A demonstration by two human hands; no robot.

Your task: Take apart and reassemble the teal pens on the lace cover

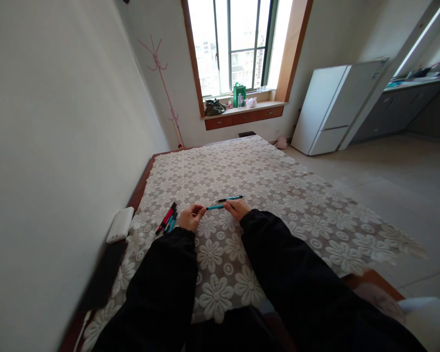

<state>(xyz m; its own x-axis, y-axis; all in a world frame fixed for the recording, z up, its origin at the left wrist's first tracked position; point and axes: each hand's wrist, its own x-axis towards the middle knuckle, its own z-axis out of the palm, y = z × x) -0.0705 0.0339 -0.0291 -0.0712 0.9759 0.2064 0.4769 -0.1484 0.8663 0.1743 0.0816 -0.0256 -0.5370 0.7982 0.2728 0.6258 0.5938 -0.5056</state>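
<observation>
My left hand and right hand pinch blue pen at opposite ends, over floral tablecloth, likely for steadiness. Pen pile beside left hand, perhaps kept within reach. Another pen lies just beyond.

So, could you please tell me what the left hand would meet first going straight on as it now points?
Apart from the pen it holds, the left hand would probably meet the right hand at the pen's other end, though depth is unclear.
</observation>
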